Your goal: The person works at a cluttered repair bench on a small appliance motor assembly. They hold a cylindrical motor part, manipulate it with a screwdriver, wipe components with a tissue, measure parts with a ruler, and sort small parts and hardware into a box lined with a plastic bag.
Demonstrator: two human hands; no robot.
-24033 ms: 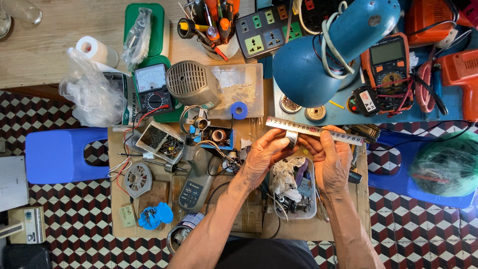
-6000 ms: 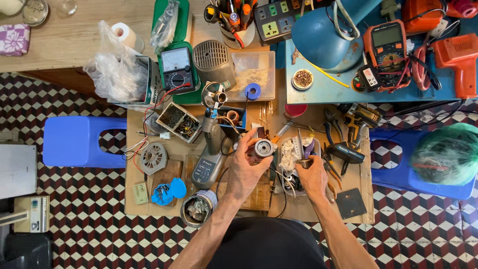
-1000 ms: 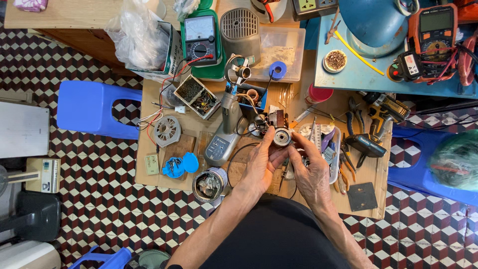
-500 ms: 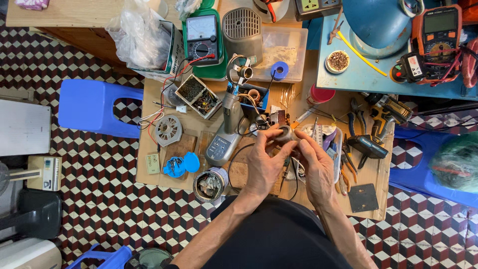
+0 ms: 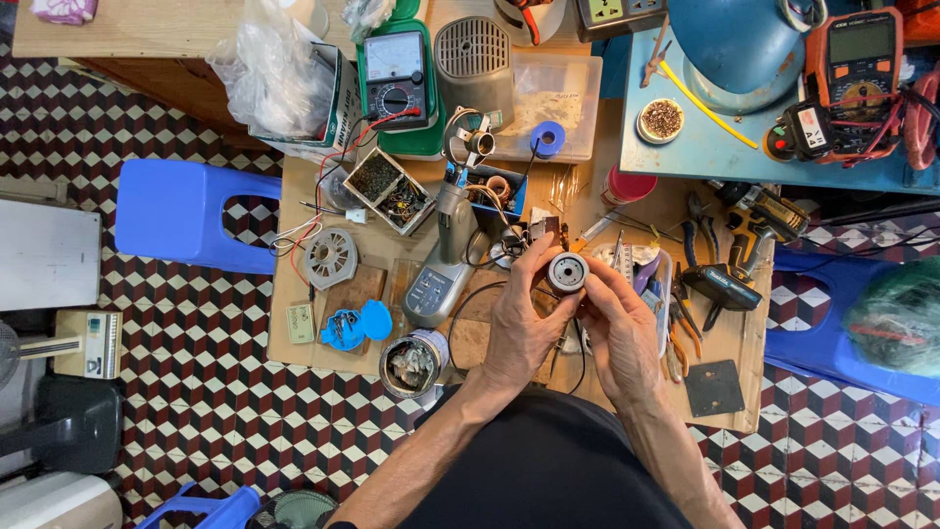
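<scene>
Both my hands meet over the middle of a low wooden worktable point(image 5: 294, 294). Between their fingertips sits a small round metal part point(image 5: 567, 273), grey with a dark centre hole, facing up at me. My left hand point(image 5: 521, 328) wraps it from the left, thumb and fingers curled around its side. From the right, my right hand point(image 5: 621, 333) pinches the same part with its fingertips. Under my hands lie loose wires and a small tray of parts point(image 5: 654, 269).
A grey handheld tool point(image 5: 441, 264), a tin of scrap point(image 5: 411, 360), a blue plastic piece point(image 5: 352, 323), a round motor part point(image 5: 331, 257), pliers and a cordless drill point(image 5: 754, 230) crowd the table. Multimeters point(image 5: 394, 73) and a blue lamp point(image 5: 734, 44) stand beyond. Blue stools point(image 5: 186, 216) flank it.
My hands have drawn slightly nearer to me with the round part, and it has turned so its open face points up.
</scene>
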